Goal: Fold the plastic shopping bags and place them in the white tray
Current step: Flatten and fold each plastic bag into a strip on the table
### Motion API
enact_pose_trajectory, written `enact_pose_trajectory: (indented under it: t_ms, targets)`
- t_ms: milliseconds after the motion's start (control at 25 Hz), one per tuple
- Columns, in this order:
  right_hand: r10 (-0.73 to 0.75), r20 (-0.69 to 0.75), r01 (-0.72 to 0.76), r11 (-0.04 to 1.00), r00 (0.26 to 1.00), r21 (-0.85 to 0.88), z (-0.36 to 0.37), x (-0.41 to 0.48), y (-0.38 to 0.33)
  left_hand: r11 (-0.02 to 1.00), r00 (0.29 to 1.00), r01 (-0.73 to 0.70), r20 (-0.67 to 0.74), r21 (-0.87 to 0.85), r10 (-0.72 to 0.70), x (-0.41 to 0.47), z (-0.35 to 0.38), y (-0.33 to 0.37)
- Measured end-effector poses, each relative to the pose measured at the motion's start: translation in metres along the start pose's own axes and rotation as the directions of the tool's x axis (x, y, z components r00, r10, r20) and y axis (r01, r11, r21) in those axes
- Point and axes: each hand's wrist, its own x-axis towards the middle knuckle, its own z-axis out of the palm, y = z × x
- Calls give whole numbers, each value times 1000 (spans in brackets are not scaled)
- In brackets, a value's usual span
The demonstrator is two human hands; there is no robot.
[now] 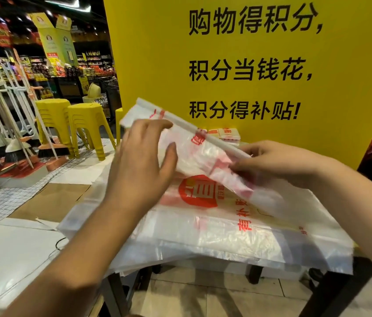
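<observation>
Nearest is a stack of flat bags [203, 236], waiting its turn. Just above it the right hand [272, 161] pinches the half-folded bag [198, 152], probably to hold the crease. The left hand [141, 161] lies on its left end, pinching or smoothing, can't tell. Folded bags [227, 133] sit farther back by the yellow sign [157, 53]; can't make out the tray.

Dark-legged table [336, 291], stack of plastic bags [203, 236] w/ red print over top, folded bags [228, 133] at far edge
</observation>
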Motion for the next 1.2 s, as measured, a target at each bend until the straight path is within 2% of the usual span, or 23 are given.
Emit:
enact_pose_trajectory:
  t_ms: [80, 160, 280, 320, 400, 440, 520, 600, 640, 720, 760, 800, 840, 920, 1040, 1200]
  targets:
    - [91, 4, -87, 941, 996, 328, 7, 5, -9, 942, 971, 198, 184, -272, -151, -26, -1, 28]
    - [171, -2, -145, 843, 985, 518, 19, 11, -17, 772, 889, 412, 399, -483, -225, -44, 4, 46]
    - [196, -23, -114, 658, 980, 744, 35, 19, -23, 536, 807, 556, 569, -636, -162, -60, 11, 55]
    - [207, -61, -78, 602, 977, 795, 39, 22, -22, 486, 790, 578, 598, -655, -134, -64, 11, 56]
    - [238, -116, -33, 544, 964, 839, 47, 26, -17, 452, 779, 593, 617, -666, -114, -73, 10, 55]
    - [259, -123, -45, 559, 958, 828, 52, 27, -11, 449, 769, 611, 625, -652, -138, -77, 9, 55]
    - [320, -136, -146, 717, 938, 681, 62, 27, 3, 448, 726, 668, 653, -594, -216, -87, 8, 53]
    - [330, -186, -255, 906, 926, 337, 64, 22, 15, 481, 695, 700, 658, -527, -289, -98, 13, 51]
    - [289, -234, -264, 955, 928, 133, 63, 16, 18, 490, 681, 714, 657, -500, -322, -104, 15, 51]
    - [77, -368, -187, 943, 927, -274, 63, -10, 26, 470, 662, 739, 650, -483, -374, -112, 17, 55]
    - [-86, -412, -100, 907, 907, -410, 68, -33, 30, 450, 653, 751, 647, -484, -393, -117, 19, 55]
    - [-233, -420, 10, 883, 877, -470, 76, -60, 36, 430, 654, 753, 641, -499, -402, -121, 22, 55]
    - [-347, -410, 129, 872, 843, -471, 89, -89, 41, 412, 662, 748, 634, -520, -400, -126, 23, 56]
    - [-437, -384, 267, 867, 814, -421, 121, -135, 58, 364, 676, 737, 639, -570, -368, -131, 24, 61]
    - [-489, -388, 340, 855, 781, -392, 161, -156, 79, 287, 667, 745, 653, -602, -359, -137, 24, 67]
    - [-457, -509, 362, 889, 729, -280, 166, -154, 78, 317, 666, 746, 659, -586, -349, -146, 23, 71]
